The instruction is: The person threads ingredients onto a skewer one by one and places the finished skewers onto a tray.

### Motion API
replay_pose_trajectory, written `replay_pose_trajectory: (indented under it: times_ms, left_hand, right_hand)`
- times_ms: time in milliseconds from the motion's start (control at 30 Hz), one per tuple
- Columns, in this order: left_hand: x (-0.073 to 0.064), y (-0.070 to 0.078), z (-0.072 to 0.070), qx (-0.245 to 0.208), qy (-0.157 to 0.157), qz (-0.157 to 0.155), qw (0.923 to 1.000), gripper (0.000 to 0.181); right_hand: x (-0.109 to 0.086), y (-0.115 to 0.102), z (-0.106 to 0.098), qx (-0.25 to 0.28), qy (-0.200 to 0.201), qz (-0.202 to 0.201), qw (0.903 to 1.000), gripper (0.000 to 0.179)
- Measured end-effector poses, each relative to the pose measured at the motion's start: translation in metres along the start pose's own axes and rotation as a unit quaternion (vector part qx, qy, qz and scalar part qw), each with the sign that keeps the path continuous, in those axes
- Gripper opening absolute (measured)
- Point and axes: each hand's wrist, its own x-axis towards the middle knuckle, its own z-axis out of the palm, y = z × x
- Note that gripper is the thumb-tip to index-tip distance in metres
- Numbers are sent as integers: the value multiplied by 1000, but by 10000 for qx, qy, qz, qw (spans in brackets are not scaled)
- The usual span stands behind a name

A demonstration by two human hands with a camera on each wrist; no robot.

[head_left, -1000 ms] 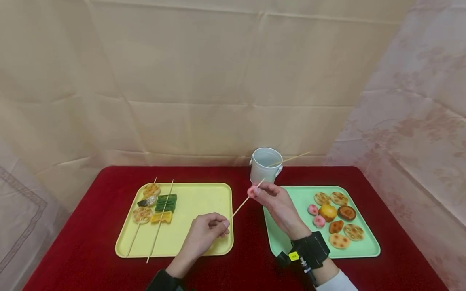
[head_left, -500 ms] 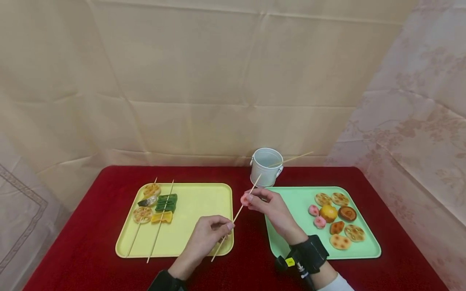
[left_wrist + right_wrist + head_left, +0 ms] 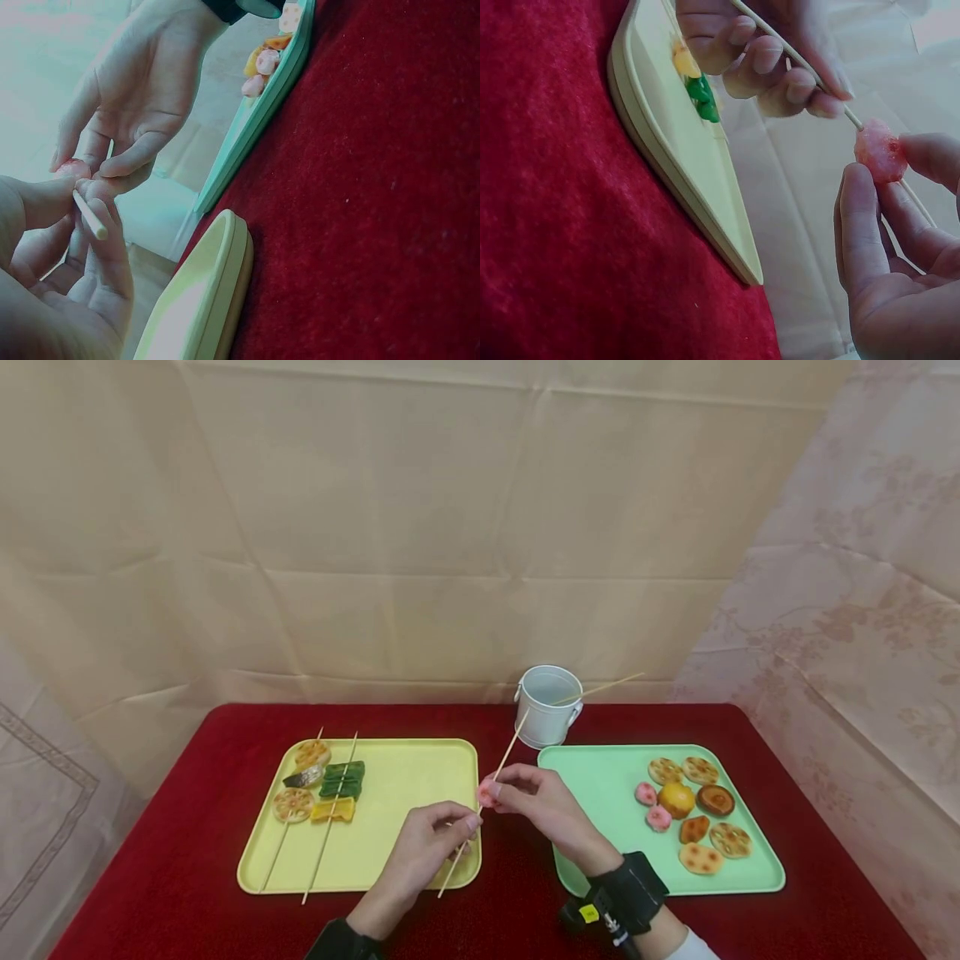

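Note:
My left hand (image 3: 431,843) pinches a thin wooden skewer (image 3: 512,750) between thumb and fingers, over the right edge of the yellow tray. The skewer slants up and away to the right, its lower end sticking out below the hand. A pink, ball-like food piece (image 3: 882,152) is threaded on it, gripped by the thumb and fingers of my right hand (image 3: 551,814). In the head view the pink piece sits just above the left fingertips. Seen from the left wrist, the blunt end of the skewer (image 3: 91,217) points out past the left thumb.
On the yellow tray (image 3: 412,768) lie two loaded skewers, one with green and yellow pieces (image 3: 341,779). The green tray (image 3: 600,768) at right bears two pink pieces (image 3: 658,817), a mushroom-like piece (image 3: 715,799) and several others. Behind stands a white bucket (image 3: 543,718) with one skewer.
My right hand has slid the pink piece down along the skewer toward my left hand. The left hand now holds the skewer farther up, and the skewer stands steeper.

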Motion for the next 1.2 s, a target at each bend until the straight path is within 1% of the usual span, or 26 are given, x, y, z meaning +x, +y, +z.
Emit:
replay_pose_trajectory:
  times_ms: [167, 467, 700, 900, 967, 1067, 1133, 1200]
  left_hand:
    - [0, -2, 0, -129, -115, -98, 9998, 28]
    - [0, 0, 1, -61, -27, -310, 9995, 29]
    - [1, -1, -1, -32, 27, -327, 9995, 27]
    - [0, -1, -1, -14, 158, -327, 9993, 26]
    - [0, -2, -1, -10, 212, -285, 9994, 25]
    - [0, -3, 0, 22, 301, -172, 9994, 23]
    - [0, -4, 0, 70, 356, -115, 9993, 22]
    - [0, -6, 0, 112, 412, -105, 9990, 22]
  right_hand:
    - [0, 1, 2, -118, -24, 94, 9999, 28]
    - [-1, 2, 2, -84, 62, 23, 9999, 27]
    - [1, 4, 4, -367, 31, 159, 9992, 30]
    - [2, 5, 6, -447, -203, 241, 9985, 30]
    - [3, 5, 6, -571, -222, 215, 9979, 30]
    - [2, 2, 2, -916, -46, 128, 9957, 30]
    - [1, -2, -3, -1271, 160, 29, 9918, 31]
    - [-1, -6, -9, -1702, 375, -59, 9847, 31]
